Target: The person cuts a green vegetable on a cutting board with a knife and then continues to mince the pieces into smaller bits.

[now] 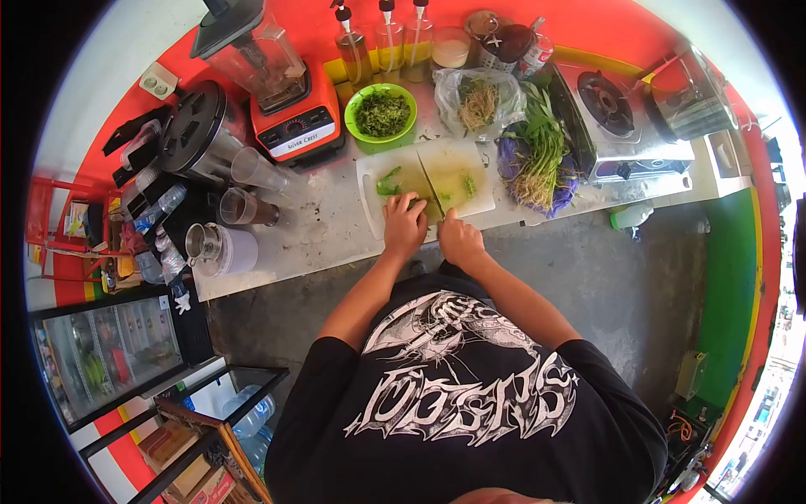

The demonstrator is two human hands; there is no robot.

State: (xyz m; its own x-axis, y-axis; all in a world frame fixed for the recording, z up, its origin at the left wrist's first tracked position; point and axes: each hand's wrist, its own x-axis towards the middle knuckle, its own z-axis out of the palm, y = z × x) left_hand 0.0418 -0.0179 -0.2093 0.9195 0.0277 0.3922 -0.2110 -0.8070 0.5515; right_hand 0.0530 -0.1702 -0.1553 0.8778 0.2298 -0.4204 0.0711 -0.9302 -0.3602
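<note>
A white cutting board (pixel 369 172), wet and greenish in its middle, lies near the front edge of the counter. My right hand (pixel 462 241) is closed around the handle of a knife (pixel 431 183), whose blade points away from me across the board. Just left of the blade, the curled fingers of my left hand (pixel 405 225) press on a bunch of leafy greens (pixel 389 181); my fingers partly hide it. Small chopped green pieces (pixel 468 186) sit on the board to the right of the blade.
Behind the board stands a green bowl (pixel 381 113) of chopped greens. A red blender (pixel 294 118) and plastic jugs (pixel 248 206) are on the left. To the right are a bag of roots (pixel 478 105), a bundle of greens (pixel 541 155) and a gas stove (pixel 621 126).
</note>
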